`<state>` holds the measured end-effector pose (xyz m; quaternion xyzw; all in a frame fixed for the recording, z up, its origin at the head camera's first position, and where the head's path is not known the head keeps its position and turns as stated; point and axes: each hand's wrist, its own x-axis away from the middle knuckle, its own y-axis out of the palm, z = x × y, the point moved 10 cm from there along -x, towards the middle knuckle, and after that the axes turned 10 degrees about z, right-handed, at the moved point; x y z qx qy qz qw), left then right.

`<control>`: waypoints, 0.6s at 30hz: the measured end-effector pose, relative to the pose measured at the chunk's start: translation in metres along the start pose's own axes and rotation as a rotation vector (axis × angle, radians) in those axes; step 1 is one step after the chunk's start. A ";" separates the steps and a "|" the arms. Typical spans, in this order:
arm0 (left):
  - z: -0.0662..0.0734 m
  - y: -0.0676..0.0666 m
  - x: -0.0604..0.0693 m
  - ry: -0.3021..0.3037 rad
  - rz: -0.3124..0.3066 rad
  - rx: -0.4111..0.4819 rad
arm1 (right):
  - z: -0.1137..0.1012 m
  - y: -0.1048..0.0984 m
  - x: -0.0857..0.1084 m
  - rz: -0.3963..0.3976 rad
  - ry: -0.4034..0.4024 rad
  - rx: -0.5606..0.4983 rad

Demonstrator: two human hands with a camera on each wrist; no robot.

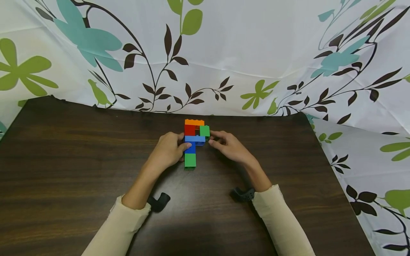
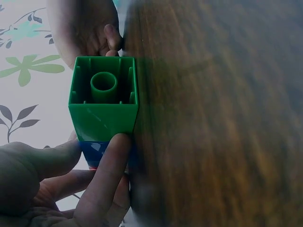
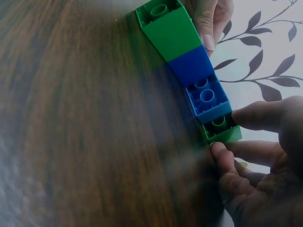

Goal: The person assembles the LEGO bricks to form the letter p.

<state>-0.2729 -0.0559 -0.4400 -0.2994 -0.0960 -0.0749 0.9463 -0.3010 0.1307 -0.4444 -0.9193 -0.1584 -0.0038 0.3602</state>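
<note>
A stack of toy building bricks (image 1: 190, 147) lies on the table, shaped a bit like a letter P. Its orange brick (image 1: 194, 122) is farthest away, with a red brick (image 1: 189, 130) below it and wide and narrow blue bricks lower down. The open underside of the near-end green brick (image 2: 104, 120) faces the left wrist camera. My left hand (image 1: 168, 151) grips the stack around its blue part, thumb on top. With thumb and fingers, my right hand (image 1: 232, 145) pinches the small green brick (image 3: 227, 135) on the right side. The stack partly hides the left fingers.
The dark wooden table (image 1: 80, 149) extends around both hands. Behind it hangs a white cloth (image 1: 240, 42) with leaf and bird prints, which also runs down the right side. A black strap-like device (image 1: 158, 202) sits at the left wrist, another (image 1: 242, 194) at the right.
</note>
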 end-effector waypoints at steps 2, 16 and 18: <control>0.000 -0.001 0.000 0.004 0.006 -0.002 | 0.001 0.000 0.000 -0.001 0.003 -0.003; 0.002 -0.002 -0.003 0.070 0.082 -0.020 | 0.009 -0.010 0.004 -0.020 0.027 -0.054; 0.001 0.000 -0.002 0.073 0.084 -0.041 | 0.010 -0.011 0.007 -0.021 0.031 -0.039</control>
